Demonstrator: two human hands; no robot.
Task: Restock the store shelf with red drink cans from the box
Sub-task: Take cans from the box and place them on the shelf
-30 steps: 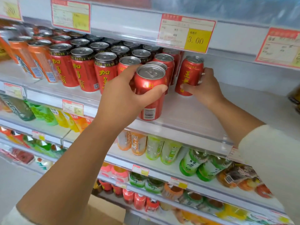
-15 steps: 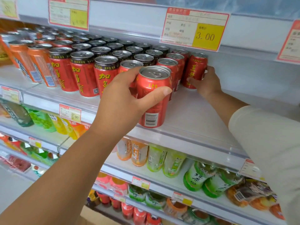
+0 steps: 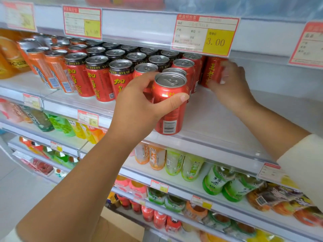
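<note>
My left hand [image 3: 139, 105] grips a red drink can [image 3: 170, 103] standing upright at the front edge of the white shelf [image 3: 218, 123]. My right hand [image 3: 230, 84] holds another red can [image 3: 212, 70] deep at the back of the shelf, at the right end of the red cans; its top is hidden under the price rail. Rows of red cans [image 3: 99, 79] with silver tops fill the shelf to the left. A corner of the cardboard box [image 3: 118, 226] shows below my left forearm.
Orange cans [image 3: 50, 70] stand left of the red ones. A price tag reading 3.00 [image 3: 206, 34] hangs on the rail above. The shelf surface right of the red cans is bare. Lower shelves hold green and orange bottles [image 3: 215, 180].
My right hand has pushed its can further back, under the price rail. My left hand has kept its can at the shelf's front edge. The camera has moved closer.
</note>
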